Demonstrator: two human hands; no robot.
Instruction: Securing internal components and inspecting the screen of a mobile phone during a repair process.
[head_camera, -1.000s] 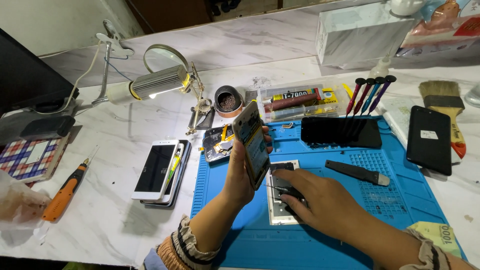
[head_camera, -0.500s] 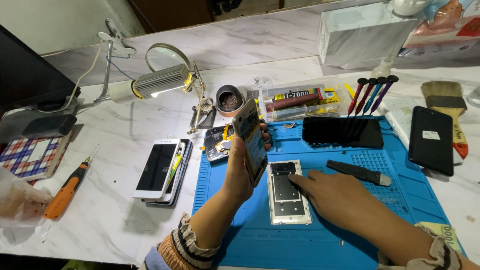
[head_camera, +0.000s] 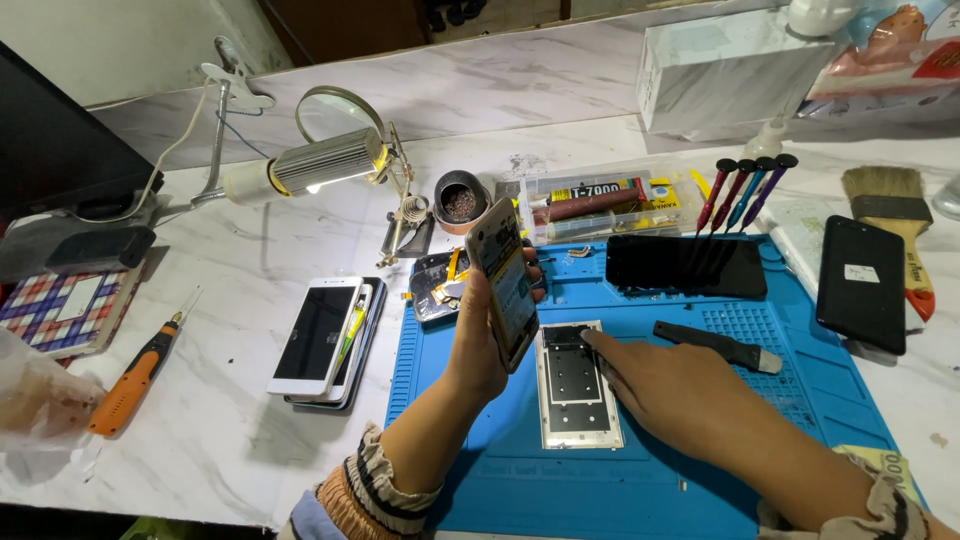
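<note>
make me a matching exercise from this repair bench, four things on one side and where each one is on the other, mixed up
Things:
1. opened phone
2. metal frame
3. orange screwdriver
4. paintbrush

Places:
A. far right, beside the black phone
B. flat on the blue mat, under the right hand's fingertip
C. upright in the left hand
D. on the marble at the left, near the checked case

Pairs: 1-C, 2-B, 3-D, 4-A

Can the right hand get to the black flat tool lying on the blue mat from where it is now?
Probably yes. The right hand rests empty on the metal phone frame, and the black flat tool lies just beyond its knuckles on the blue mat, with nothing between them. The left hand holds an opened phone, well clear.
</note>
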